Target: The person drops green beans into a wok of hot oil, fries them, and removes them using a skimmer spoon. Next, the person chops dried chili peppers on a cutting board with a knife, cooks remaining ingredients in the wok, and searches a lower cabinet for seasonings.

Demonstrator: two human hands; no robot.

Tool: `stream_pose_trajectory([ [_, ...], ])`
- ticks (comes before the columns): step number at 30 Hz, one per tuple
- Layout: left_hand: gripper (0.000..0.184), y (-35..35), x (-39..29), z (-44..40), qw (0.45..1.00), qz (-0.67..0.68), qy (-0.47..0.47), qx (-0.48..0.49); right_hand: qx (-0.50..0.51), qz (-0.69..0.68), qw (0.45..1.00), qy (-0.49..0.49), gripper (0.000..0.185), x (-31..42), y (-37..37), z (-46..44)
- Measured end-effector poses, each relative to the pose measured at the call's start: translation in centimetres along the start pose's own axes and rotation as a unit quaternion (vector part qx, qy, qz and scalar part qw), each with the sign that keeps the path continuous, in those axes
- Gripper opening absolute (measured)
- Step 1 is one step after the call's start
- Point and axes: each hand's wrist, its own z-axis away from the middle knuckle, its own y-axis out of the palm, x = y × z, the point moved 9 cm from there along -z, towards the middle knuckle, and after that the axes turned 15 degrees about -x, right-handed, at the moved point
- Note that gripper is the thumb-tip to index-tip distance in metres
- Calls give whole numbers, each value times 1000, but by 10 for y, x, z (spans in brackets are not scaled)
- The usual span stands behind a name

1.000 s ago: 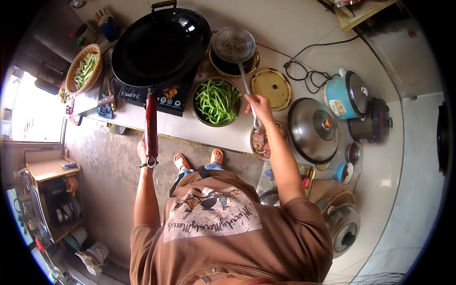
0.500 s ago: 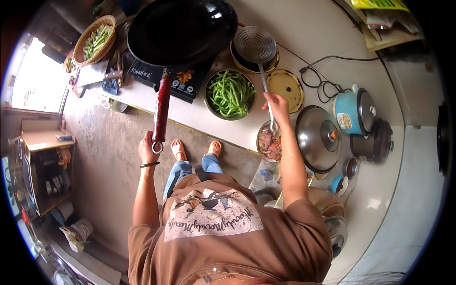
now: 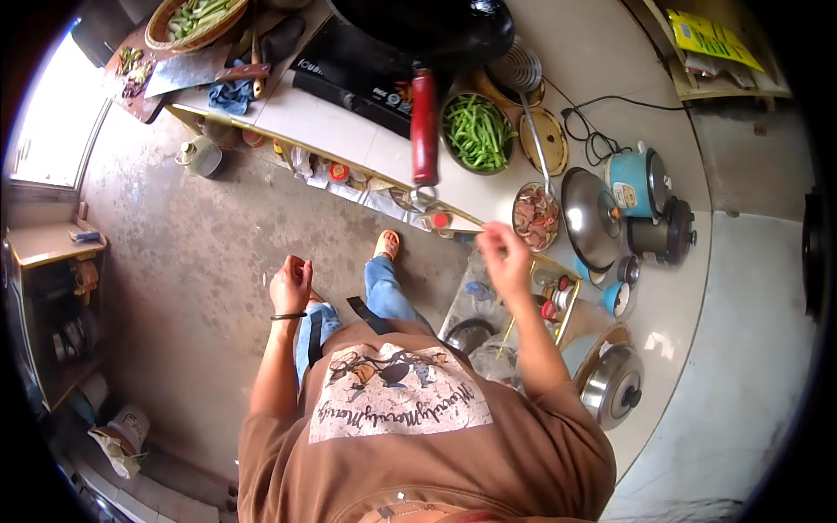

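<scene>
My left hand [image 3: 292,283] hangs over the floor with its fingers curled in and nothing in them. My right hand [image 3: 507,253] is empty with its fingers partly stretched, just below the bowl of sliced meat [image 3: 535,216]. The black wok [image 3: 427,35] sits over the induction cooker [image 3: 349,80], and its red handle [image 3: 425,126] points toward me, apart from both hands. A slotted skimmer [image 3: 520,70] lies with its head over a pot and its handle end at the meat bowl. Green beans [image 3: 478,132] fill a bowl beside the cooker.
A domed lid [image 3: 593,218], a blue rice cooker [image 3: 635,183] and a dark pot [image 3: 658,235] stand at the right. A cleaver [image 3: 187,74], a blue cloth [image 3: 231,94] and a basket of cut vegetables [image 3: 196,19] are at the upper left. Jars fill the shelf below the counter.
My left hand has let go of the wok handle and my right hand has let go of the skimmer. Both hands have drawn back. The view has shifted, with the body turned leftward.
</scene>
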Motion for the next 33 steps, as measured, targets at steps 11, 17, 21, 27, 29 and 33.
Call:
stream_pose_trajectory([
  [11,24,-14,214,125,978,9,-207,-1,308,154,934,-91,13,-51,240,143],
  [17,25,34,278,233,945,-6,-327,-23,307,239,914,-117,21,-108,337,108],
  [21,24,64,277,264,933,18,-359,-4,262,88,949,-150,20,-12,372,81],
  [27,22,79,274,258,920,65,-385,-42,315,253,900,-163,22,-47,399,62],
  [29,23,99,291,270,905,82,-415,-44,301,302,879,-215,23,-93,410,54],
  [33,23,127,319,275,895,82,-432,-70,172,334,895,-239,21,-153,451,-8],
])
